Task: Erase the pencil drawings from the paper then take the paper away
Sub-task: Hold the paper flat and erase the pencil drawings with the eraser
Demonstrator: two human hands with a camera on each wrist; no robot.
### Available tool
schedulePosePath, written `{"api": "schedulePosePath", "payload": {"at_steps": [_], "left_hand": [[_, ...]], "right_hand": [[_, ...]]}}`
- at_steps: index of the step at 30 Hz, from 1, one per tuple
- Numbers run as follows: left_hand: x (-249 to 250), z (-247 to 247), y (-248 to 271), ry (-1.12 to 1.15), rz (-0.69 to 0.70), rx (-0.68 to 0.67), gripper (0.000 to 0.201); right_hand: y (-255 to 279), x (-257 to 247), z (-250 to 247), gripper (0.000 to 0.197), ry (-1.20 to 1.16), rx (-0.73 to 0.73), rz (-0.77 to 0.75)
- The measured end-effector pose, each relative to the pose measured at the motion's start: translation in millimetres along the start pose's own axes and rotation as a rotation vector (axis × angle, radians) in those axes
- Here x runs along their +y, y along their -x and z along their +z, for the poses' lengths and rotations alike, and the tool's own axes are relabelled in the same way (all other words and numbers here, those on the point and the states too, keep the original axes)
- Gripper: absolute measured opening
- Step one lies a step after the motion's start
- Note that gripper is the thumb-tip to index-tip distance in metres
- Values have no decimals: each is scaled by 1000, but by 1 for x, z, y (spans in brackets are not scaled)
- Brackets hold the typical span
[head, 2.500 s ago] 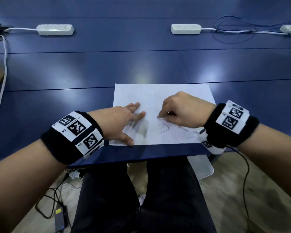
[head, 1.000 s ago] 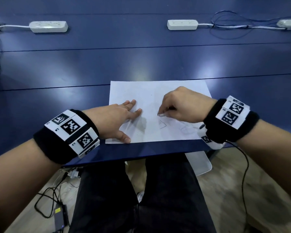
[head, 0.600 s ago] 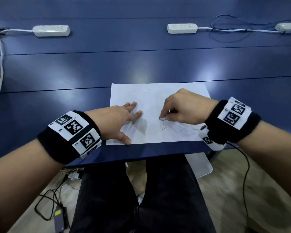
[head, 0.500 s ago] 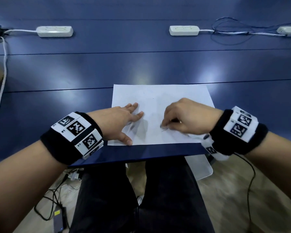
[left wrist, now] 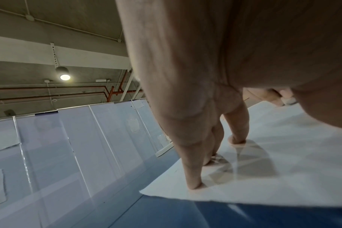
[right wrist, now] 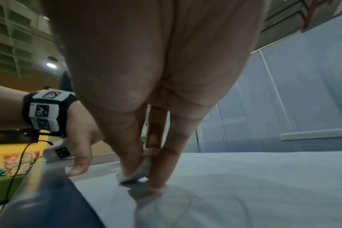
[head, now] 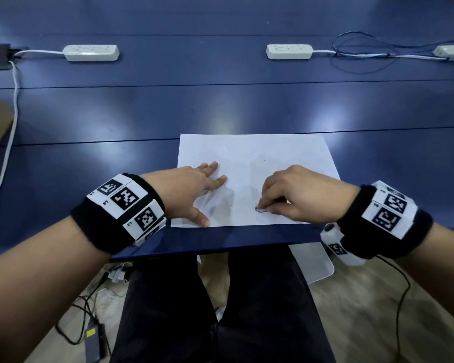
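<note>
Head view showed the paper (head: 254,163) flat at the counter's (head: 142,113) near edge; our left hand (head: 192,192) pressed it flat-fingered, our right hand (head: 296,197) pinched the eraser (right wrist: 136,173). We judged the sheet light, flimsy, crease-prone: lift by an edge

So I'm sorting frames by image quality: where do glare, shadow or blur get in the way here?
Head view: bright lamp glare on the blue table; soft shadow on the paper beside the left hand. Left wrist view: palm fills the frame, fingers cast shadows. Right wrist view: edges smeared, yet the eraser pinched by the right hand is readable.
</note>
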State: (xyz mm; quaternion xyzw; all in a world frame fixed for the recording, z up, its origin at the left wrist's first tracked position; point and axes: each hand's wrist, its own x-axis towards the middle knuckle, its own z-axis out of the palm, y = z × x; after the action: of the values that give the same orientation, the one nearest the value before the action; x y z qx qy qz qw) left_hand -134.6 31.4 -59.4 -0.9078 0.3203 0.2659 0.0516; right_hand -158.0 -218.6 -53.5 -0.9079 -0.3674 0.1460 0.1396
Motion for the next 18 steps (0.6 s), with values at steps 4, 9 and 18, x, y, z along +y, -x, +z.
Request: {"api": "schedulePosePath", "payload": {"at_steps": [4,9,18], "left_hand": [[11,-10,-8,-44,-3,74,101],[37,-9,-25,31,49,108,95],[36,-7,-30,57,50,116,99]], "right_hand": [[0,3,2,13,-29,23,28],[0,-3,-3,15,40,-23,25],[-12,7,-9,22,121,5,7]]}}
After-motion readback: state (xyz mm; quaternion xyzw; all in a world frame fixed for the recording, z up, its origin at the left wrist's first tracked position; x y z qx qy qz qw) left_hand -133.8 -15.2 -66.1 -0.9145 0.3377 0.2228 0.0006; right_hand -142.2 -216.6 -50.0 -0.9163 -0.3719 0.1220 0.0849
